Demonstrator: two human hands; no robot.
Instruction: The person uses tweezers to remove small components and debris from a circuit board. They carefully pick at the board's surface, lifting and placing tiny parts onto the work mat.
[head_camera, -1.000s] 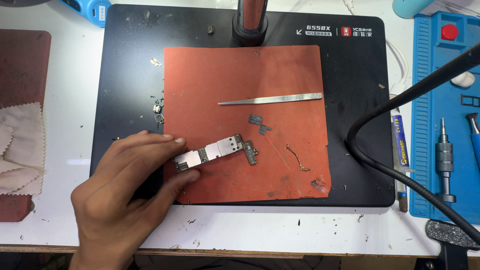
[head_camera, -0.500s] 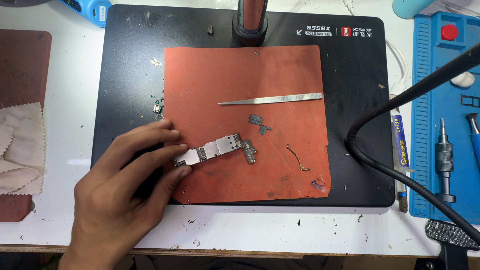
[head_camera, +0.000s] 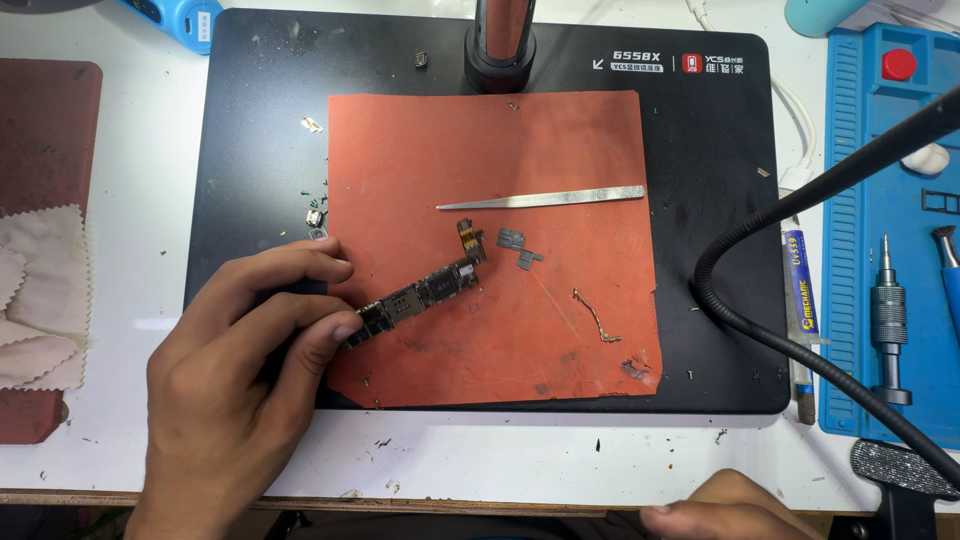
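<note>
My left hand (head_camera: 240, 390) pinches the left end of a narrow phone circuit board (head_camera: 425, 293) between thumb and fingers. The board lies at a slant on a red-orange mat (head_camera: 560, 150), its right end pointing up and to the right. Just past that end sit small metal shield pieces (head_camera: 518, 247) and a thin gold flex strip (head_camera: 598, 318). A flat metal blade (head_camera: 545, 198) rests on the mat above the board. Only part of my right hand (head_camera: 720, 507) shows at the bottom edge, away from the board, and nothing can be seen in it.
The mat covers a black base plate (head_camera: 710, 200) with a dark post (head_camera: 503, 40) at the back. A black gooseneck hose (head_camera: 790, 340) curves across the right side. A blue tool tray (head_camera: 900, 250) holds a screwdriver (head_camera: 888, 320). A small tube (head_camera: 800, 285) lies beside it; cloths (head_camera: 40, 290) at left.
My left hand has turned the board so that its right end swung up and right. My right hand has come into view at the bottom edge.
</note>
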